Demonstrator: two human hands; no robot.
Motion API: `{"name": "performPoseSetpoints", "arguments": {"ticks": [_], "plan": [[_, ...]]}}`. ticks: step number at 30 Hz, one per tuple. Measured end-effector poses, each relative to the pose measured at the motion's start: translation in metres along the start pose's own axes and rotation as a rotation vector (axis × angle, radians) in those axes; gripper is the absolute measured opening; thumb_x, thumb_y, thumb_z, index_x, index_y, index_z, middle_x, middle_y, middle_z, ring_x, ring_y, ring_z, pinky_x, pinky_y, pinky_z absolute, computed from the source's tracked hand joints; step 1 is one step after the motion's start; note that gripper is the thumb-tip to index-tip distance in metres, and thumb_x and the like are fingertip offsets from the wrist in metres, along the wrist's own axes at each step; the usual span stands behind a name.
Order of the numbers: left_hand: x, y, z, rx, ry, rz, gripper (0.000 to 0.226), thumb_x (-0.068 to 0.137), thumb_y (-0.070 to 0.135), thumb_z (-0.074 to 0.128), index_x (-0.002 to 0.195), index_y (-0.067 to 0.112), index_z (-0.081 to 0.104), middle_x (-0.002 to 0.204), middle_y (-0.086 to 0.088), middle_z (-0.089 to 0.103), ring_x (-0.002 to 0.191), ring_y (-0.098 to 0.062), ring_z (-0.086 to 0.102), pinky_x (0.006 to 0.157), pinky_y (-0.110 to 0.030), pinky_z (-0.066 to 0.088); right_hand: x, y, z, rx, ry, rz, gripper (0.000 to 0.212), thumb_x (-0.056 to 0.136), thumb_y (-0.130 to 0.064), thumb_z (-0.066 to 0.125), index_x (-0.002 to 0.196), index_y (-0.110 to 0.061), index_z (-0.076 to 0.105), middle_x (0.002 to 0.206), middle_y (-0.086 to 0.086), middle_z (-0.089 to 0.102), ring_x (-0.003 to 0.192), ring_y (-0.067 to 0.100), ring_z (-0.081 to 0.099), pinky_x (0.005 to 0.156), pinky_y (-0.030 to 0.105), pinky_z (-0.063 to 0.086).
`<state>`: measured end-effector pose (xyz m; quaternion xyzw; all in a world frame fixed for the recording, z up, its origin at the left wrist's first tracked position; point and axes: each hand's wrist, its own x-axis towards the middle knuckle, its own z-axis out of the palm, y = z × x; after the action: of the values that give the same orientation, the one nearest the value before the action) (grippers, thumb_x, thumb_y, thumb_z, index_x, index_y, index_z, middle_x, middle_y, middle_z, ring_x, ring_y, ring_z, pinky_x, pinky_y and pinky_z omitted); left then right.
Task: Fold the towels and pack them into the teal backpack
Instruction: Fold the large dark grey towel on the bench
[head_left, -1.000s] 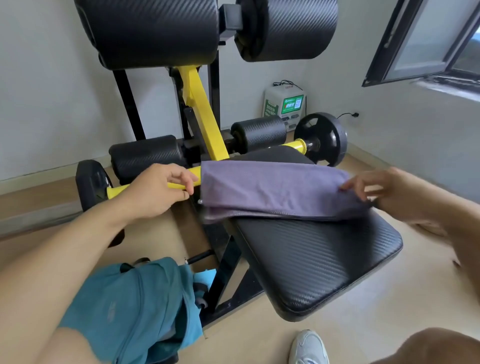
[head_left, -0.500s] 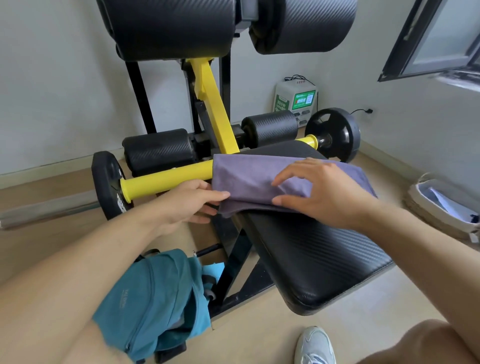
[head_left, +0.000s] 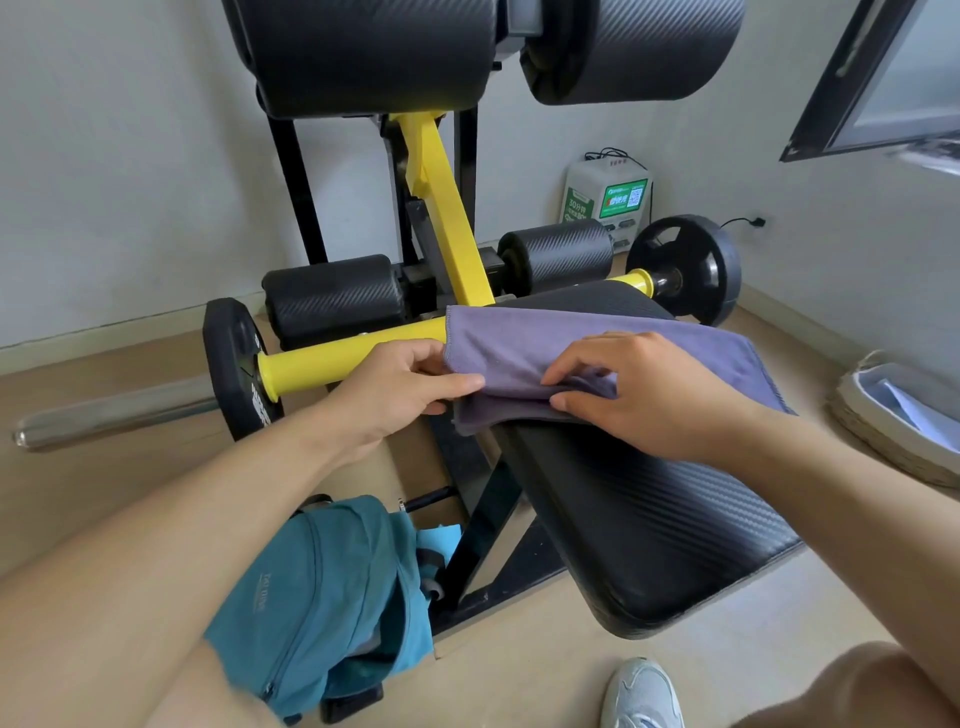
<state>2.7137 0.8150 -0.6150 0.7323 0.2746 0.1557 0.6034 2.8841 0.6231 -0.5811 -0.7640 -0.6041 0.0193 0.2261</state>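
A purple towel (head_left: 524, 348), folded into a band, lies across the far end of the black bench pad (head_left: 639, 514). My left hand (head_left: 400, 389) pinches the towel's left edge between thumb and fingers. My right hand (head_left: 644, 384) rests over the towel's middle, thumb and fingers pinching a fold of its upper layer. The teal backpack (head_left: 317, 597) sits on the floor below my left forearm, leaning against the bench frame with its top zip open.
A yellow bar (head_left: 337, 358) with black weight plates (head_left: 234, 364) runs behind the towel. Black roller pads (head_left: 363, 52) hang overhead. A woven basket (head_left: 898, 421) stands on the floor at right. My shoe (head_left: 641, 693) is near the bench's front.
My right hand came from the towel's right end to its middle and now pinches a fold. My left hand shifted onto the towel's left edge. The camera moved closer.
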Motion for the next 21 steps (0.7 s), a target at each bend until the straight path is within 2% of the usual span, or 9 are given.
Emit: {"name": "performPoseSetpoints", "arguments": {"ticks": [2, 3, 4, 6, 10, 12, 15, 19, 21], "plan": [[-0.001, 0.003, -0.002, 0.116, 0.042, 0.087, 0.007, 0.084, 0.024, 0.081, 0.088, 0.018, 0.078, 0.082, 0.012, 0.075, 0.079, -0.001, 0.065, 0.082, -0.019, 0.053, -0.001, 0.000, 0.000, 0.009, 0.005, 0.009, 0.013, 0.090, -0.036, 0.073, 0.103, -0.038, 0.072, 0.102, -0.021, 0.071, 0.098, 0.001, 0.062, 0.090, 0.030, 0.051], [-0.001, 0.006, -0.003, 0.175, 0.085, 0.143, 0.009, 0.084, 0.026, 0.081, 0.083, 0.019, 0.078, 0.081, 0.012, 0.073, 0.074, 0.003, 0.062, 0.075, -0.011, 0.049, -0.001, 0.000, 0.000, 0.014, 0.012, 0.011, 0.012, 0.090, -0.036, 0.074, 0.102, -0.039, 0.072, 0.102, -0.021, 0.071, 0.098, 0.001, 0.062, 0.090, 0.030, 0.051], [-0.002, 0.009, -0.003, 0.208, 0.129, 0.194, 0.014, 0.085, 0.028, 0.080, 0.078, 0.016, 0.076, 0.080, 0.010, 0.069, 0.069, 0.003, 0.058, 0.067, -0.007, 0.046, -0.001, 0.000, 0.000, 0.020, 0.015, 0.012, 0.012, 0.090, -0.037, 0.074, 0.101, -0.039, 0.072, 0.102, -0.021, 0.071, 0.098, 0.001, 0.061, 0.090, 0.029, 0.051], [-0.002, 0.014, -0.001, 0.185, 0.167, 0.233, 0.030, 0.088, 0.031, 0.077, 0.071, 0.009, 0.067, 0.068, 0.004, 0.061, 0.060, -0.003, 0.053, 0.059, -0.011, 0.043, -0.002, 0.000, 0.000, 0.030, 0.021, 0.016, 0.011, 0.090, -0.040, 0.073, 0.102, -0.038, 0.072, 0.101, -0.020, 0.072, 0.097, 0.003, 0.062, 0.089, 0.029, 0.051], [-0.003, 0.019, 0.006, -0.066, 0.124, 0.029, 0.030, 0.094, 0.031, 0.071, 0.072, 0.015, 0.058, 0.057, 0.001, 0.066, 0.051, -0.013, 0.064, 0.056, -0.027, 0.046, -0.002, 0.000, -0.001, 0.087, 0.030, 0.050, 0.010, 0.097, -0.040, 0.063, 0.096, -0.036, 0.072, 0.095, -0.018, 0.072, 0.090, 0.004, 0.063, 0.082, 0.030, 0.052], [-0.005, 0.018, 0.008, -0.168, 0.149, -0.115, 0.026, 0.092, 0.028, 0.073, 0.075, 0.018, 0.056, 0.053, 0.003, 0.060, 0.043, -0.010, 0.057, 0.048, -0.024, 0.043, -0.002, 0.004, -0.002, 0.077, 0.041, 0.081, 0.017, 0.101, -0.037, 0.057, 0.097, -0.032, 0.073, 0.092, -0.015, 0.072, 0.087, 0.005, 0.063, 0.081, 0.033, 0.052], [-0.007, 0.016, 0.008, -0.286, 0.121, -0.287, 0.022, 0.088, 0.019, 0.077, 0.078, 0.019, 0.058, 0.048, 0.006, 0.051, 0.040, -0.007, 0.048, 0.040, -0.019, 0.037, -0.002, 0.012, -0.005, 0.019, 0.086, 0.117, 0.016, 0.100, -0.037, 0.057, 0.098, -0.033, 0.072, 0.095, -0.018, 0.071, 0.092, 0.006, 0.061, 0.085, 0.035, 0.052], [-0.010, 0.011, 0.002, -0.170, -0.001, -0.407, 0.027, 0.085, 0.022, 0.080, 0.074, 0.018, 0.056, 0.051, 0.005, 0.052, 0.041, -0.005, 0.049, 0.040, -0.018, 0.038, -0.006, 0.027, -0.015, -0.036, 0.124, 0.222, 0.011, 0.096, -0.034, 0.060, 0.094, -0.038, 0.070, 0.100, -0.016, 0.067, 0.101, 0.010, 0.053, 0.091, 0.038, 0.048], [-0.011, 0.008, -0.002, -0.056, -0.079, -0.415, 0.025, 0.083, 0.032, 0.082, 0.080, 0.019, 0.061, 0.061, 0.005, 0.058, 0.051, -0.007, 0.054, 0.046, -0.020, 0.042, -0.009, 0.035, -0.022, -0.090, 0.142, 0.332, 0.009, 0.095, -0.037, 0.062, 0.096, -0.040, 0.070, 0.107, -0.014, 0.065, 0.110, 0.015, 0.051, 0.092, 0.040, 0.047]]}}
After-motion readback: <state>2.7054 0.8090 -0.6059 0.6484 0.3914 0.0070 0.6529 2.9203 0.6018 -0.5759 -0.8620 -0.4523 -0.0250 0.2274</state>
